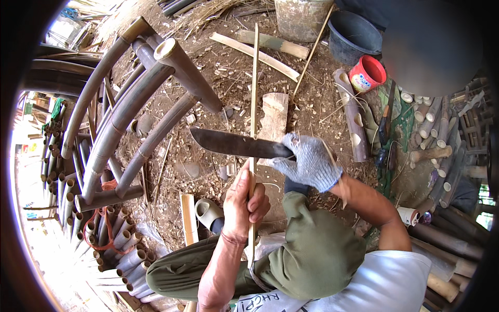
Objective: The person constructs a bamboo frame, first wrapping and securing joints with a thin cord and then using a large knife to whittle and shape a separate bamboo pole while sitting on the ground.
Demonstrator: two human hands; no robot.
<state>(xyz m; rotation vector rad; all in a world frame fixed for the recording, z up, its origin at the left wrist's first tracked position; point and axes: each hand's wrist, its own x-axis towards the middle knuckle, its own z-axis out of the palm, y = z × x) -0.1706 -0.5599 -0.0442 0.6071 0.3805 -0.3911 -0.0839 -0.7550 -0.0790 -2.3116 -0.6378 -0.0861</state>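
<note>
My left hand (244,203), bare, is closed around a long thin bamboo strip (255,78) that stands lengthwise in front of me. The strip runs from my lap up toward the far ground. In a grey knitted glove, my right hand (309,162) grips a machete (234,144) by its handle, which the fingers hide. Its wide dark blade points left and lies across the strip, just beyond my left hand. Blade and strip appear to touch. Beneath them on the ground lies a flat, rough wooden block (274,117).
A bamboo frame (135,109) stands at left, above bundled bamboo poles (122,242). Split bamboo pieces (254,54) and chips litter the dirt. Far right are a dark basin (353,39), a red tub (367,74), a notched bamboo tube (351,117) and stacked poles (442,125).
</note>
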